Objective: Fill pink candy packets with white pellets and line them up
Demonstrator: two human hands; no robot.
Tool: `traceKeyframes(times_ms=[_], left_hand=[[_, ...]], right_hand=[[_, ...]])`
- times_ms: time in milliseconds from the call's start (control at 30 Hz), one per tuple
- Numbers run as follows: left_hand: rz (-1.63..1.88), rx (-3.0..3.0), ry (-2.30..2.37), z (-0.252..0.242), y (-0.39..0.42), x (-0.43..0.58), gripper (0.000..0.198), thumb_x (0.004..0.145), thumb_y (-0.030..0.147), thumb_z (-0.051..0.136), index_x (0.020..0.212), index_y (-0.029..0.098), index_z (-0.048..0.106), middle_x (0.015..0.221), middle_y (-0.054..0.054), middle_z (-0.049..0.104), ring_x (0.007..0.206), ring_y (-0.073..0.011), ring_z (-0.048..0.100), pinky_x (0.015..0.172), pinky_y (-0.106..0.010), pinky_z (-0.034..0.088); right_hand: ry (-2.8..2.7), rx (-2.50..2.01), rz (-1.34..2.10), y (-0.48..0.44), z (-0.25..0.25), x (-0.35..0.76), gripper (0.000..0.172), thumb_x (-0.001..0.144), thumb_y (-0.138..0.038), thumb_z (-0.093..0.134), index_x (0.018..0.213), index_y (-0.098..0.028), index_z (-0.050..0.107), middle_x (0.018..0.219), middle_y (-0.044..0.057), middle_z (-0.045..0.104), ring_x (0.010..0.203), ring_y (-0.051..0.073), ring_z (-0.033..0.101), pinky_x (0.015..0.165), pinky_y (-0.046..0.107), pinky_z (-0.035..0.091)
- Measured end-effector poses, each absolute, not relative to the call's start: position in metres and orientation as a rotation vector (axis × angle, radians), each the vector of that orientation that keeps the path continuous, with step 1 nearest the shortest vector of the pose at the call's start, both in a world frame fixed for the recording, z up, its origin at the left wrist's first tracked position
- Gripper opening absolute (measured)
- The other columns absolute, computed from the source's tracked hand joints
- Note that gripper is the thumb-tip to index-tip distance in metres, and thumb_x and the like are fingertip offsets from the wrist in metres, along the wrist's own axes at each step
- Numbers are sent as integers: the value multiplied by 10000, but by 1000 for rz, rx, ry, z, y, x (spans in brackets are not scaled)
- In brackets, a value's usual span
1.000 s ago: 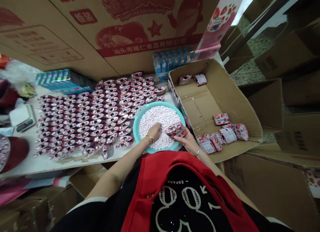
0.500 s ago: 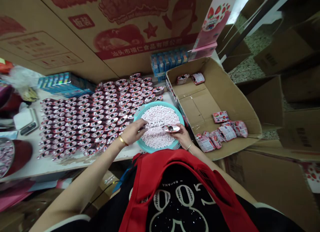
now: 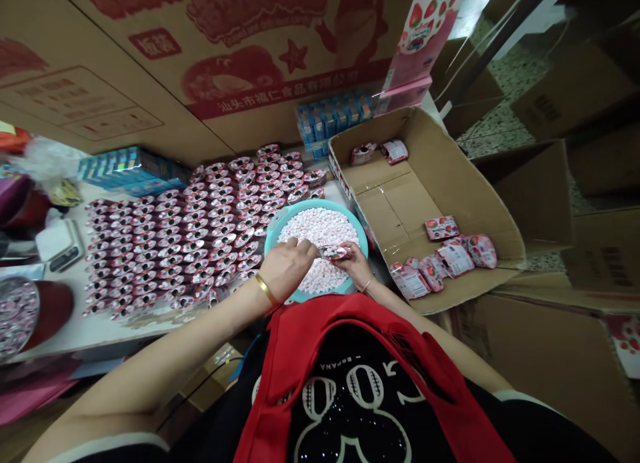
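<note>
A turquoise basin (image 3: 273, 231) full of small white and pale pink candies (image 3: 323, 226) is in front of my body. Over it, my right hand (image 3: 357, 264) grips a small open candy pouch (image 3: 336, 252) at its right end. My left hand (image 3: 289, 266), wearing a gold bangle, is closed with its fingertips at the pouch's left side. Something thin and greyish shows between those fingers and the pouch mouth, too small to name. Left of the basin, rows of upright pouches (image 3: 193, 234) with dark openings at the top cover the table.
An open cardboard tray (image 3: 395, 206) on the right holds several filled pouches (image 3: 455, 260). Large printed cartons (image 3: 210, 63) wall off the back, with blue packs (image 3: 133, 170) before them. A small scale (image 3: 60, 245) and a red bucket (image 3: 55, 310) stand at the left.
My left hand has moved right, from over the candies to the pouch mouth. My right hand still holds the pouch, now slightly further left. The camera view has shifted a little.
</note>
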State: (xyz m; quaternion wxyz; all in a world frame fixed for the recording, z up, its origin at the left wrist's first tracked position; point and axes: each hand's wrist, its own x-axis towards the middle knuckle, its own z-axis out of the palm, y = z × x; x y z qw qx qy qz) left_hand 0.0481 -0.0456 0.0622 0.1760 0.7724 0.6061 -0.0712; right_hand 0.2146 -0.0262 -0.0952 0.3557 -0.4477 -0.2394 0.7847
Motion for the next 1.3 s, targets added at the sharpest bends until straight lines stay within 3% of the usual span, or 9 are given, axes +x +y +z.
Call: traceKeyframes(times_ms=[233, 333, 400, 533, 733, 867, 967, 1100, 1300], left_hand=[[-67, 2131, 1825, 59, -54, 24, 192, 888, 307, 435, 988, 196, 555, 930, -72, 560, 873, -217, 553, 754, -351, 466], [149, 2032, 1792, 36, -66, 25, 495, 804, 480, 559, 1192, 188, 460, 1107, -93, 539, 975, -231, 555, 812, -344, 476], [201, 2002, 1756, 21, -75, 29, 541, 799, 467, 571, 1235, 182, 424, 1122, -104, 541, 998, -240, 554, 818, -340, 476], [214, 1929, 1738, 9, -99, 22, 296, 884, 349, 451, 1129, 187, 489, 983, -88, 580, 909, -214, 567, 768, -323, 474], [487, 1556, 2076, 2, -192, -56, 343, 811, 375, 570, 1099, 198, 520, 1008, -67, 607, 907, -188, 567, 803, -313, 469], [116, 1307, 2196, -27, -274, -108, 291, 749, 325, 613, 1001, 183, 574, 926, -40, 619, 835, -179, 576, 755, -287, 462], [-150, 1188, 2251, -54, -308, -127, 333, 754, 294, 603, 1073, 206, 565, 1051, -53, 614, 923, -200, 584, 797, -291, 452], [-314, 1020, 2467, -79, -308, -137, 400, 819, 312, 538, 1209, 237, 498, 1229, -89, 538, 972, -232, 592, 792, -319, 461], [-280, 1014, 2582, -97, -286, -153, 451, 782, 203, 547, 1228, 214, 483, 1254, -145, 475, 1031, -262, 571, 809, -347, 481]], right_hand=[[-561, -1154, 2063, -24, -94, 215, 447, 470, -109, 783, 840, -241, 569, 753, -82, 663, 708, 109, 624, 662, 218, 520], [-618, -1140, 2118, -29, -92, 209, 459, 451, -98, 805, 838, -228, 595, 772, -68, 676, 736, 117, 622, 675, 228, 522], [-616, -1145, 2154, -34, -90, 201, 444, 436, -99, 817, 806, -217, 603, 765, -60, 683, 745, 133, 626, 700, 265, 531], [-673, -1053, 2391, -41, -76, 187, 440, 490, -129, 815, 877, -210, 623, 810, -25, 697, 766, 166, 650, 722, 313, 536], [-1023, -971, 2575, -35, -56, 187, 465, 608, -205, 768, 1034, -244, 585, 1055, 33, 653, 878, 181, 661, 772, 337, 527], [-1234, -995, 2590, -34, -54, 192, 430, 678, -314, 732, 1067, -229, 569, 1090, 70, 629, 923, 189, 640, 793, 351, 516], [-1320, -1029, 2583, -35, -58, 191, 464, 672, -385, 732, 1073, -234, 554, 1108, 79, 618, 957, 205, 626, 817, 373, 509], [-1373, -1079, 2545, -35, -69, 189, 512, 635, -456, 740, 1058, -238, 552, 1103, 84, 619, 945, 220, 627, 802, 386, 514], [-1393, -1090, 2484, -40, -69, 186, 440, 678, -418, 715, 1039, -226, 554, 1051, 72, 630, 887, 187, 644, 767, 346, 521]])
